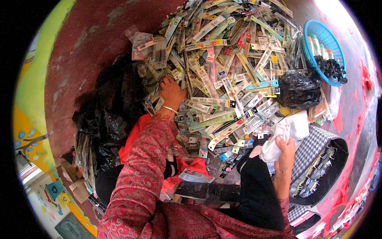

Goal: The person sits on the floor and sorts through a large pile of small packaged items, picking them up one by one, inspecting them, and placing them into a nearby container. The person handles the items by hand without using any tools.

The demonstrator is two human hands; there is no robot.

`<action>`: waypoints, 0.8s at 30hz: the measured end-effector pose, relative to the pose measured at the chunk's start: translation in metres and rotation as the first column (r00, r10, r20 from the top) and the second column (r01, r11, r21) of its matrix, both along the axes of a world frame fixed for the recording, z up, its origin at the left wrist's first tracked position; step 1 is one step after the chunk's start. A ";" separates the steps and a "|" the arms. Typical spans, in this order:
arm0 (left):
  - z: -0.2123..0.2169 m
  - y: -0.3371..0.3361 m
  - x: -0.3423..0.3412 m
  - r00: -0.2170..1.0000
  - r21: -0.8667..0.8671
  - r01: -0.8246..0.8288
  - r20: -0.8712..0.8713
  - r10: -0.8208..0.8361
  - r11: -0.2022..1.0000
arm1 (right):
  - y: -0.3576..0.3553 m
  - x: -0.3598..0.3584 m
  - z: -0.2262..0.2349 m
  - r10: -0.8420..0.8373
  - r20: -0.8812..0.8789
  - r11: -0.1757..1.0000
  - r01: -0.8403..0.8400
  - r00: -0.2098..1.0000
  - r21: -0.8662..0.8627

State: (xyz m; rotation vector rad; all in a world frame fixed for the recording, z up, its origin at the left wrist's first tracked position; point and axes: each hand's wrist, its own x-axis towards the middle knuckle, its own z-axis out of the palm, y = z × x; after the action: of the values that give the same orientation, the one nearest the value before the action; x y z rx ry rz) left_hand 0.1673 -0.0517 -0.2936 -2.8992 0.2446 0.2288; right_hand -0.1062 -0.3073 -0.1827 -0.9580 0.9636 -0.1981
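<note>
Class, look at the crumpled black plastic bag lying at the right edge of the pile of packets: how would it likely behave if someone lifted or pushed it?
The black plastic bag looks thin and creased, so it would probably flop and change shape when lifted. Its glossy film may be slippery. It bulges, so it may hold something, but what is hidden; a push would likely slide it over the packets.

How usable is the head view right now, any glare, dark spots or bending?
Head view: fisheye bends the pile of packets toward the rim; the red floor washes out at upper right; the black bag beside the left hand is lost in shadow; centre stays sharp.
</note>
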 end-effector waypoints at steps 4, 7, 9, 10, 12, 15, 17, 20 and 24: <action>0.003 -0.004 0.005 0.998 0.005 0.015 -0.069 -0.015 1.000 | 0.001 -0.001 -0.001 0.016 0.017 0.999 -0.016 1.000 0.028; -0.016 0.020 0.016 0.998 0.056 0.062 -0.005 -0.062 0.996 | 0.001 -0.002 0.001 0.026 0.022 0.998 -0.027 0.999 0.060; -0.011 0.027 0.018 0.986 0.057 0.168 0.007 -0.169 0.984 | -0.001 -0.003 0.003 0.023 0.037 0.998 -0.025 0.999 0.056; -0.008 0.029 0.020 0.987 0.028 0.159 0.008 -0.159 0.987 | -0.001 -0.003 0.003 0.022 0.045 0.998 -0.024 0.999 0.054; 0.008 0.034 0.028 0.985 0.006 0.148 -0.091 -0.147 0.989 | -0.002 -0.004 -0.001 0.001 0.019 1.000 -0.001 1.000 0.014; 0.020 0.056 0.037 0.980 -0.055 0.148 -0.124 -0.154 0.987 | -0.003 -0.005 -0.005 0.001 0.017 1.000 -0.001 1.000 0.021; 0.035 0.063 0.047 0.962 -0.083 0.201 -0.171 -0.213 0.976 | -0.003 -0.006 -0.002 0.001 0.031 0.999 -0.003 1.000 0.051; 0.059 0.076 0.064 0.971 -0.187 0.143 -0.165 -0.174 0.972 | -0.003 -0.007 -0.002 -0.017 0.021 0.999 0.016 1.000 0.049; 0.085 0.074 0.075 0.951 -0.391 0.108 -0.227 -0.210 0.914 | -0.004 -0.008 -0.005 0.000 0.030 0.999 -0.002 1.000 0.042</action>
State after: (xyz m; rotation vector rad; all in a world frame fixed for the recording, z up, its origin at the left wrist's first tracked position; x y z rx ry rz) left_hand 0.2423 0.0226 -0.2081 -3.1929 0.6360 0.6053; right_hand -0.1147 -0.3113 -0.1877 -0.9146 0.9359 -0.1903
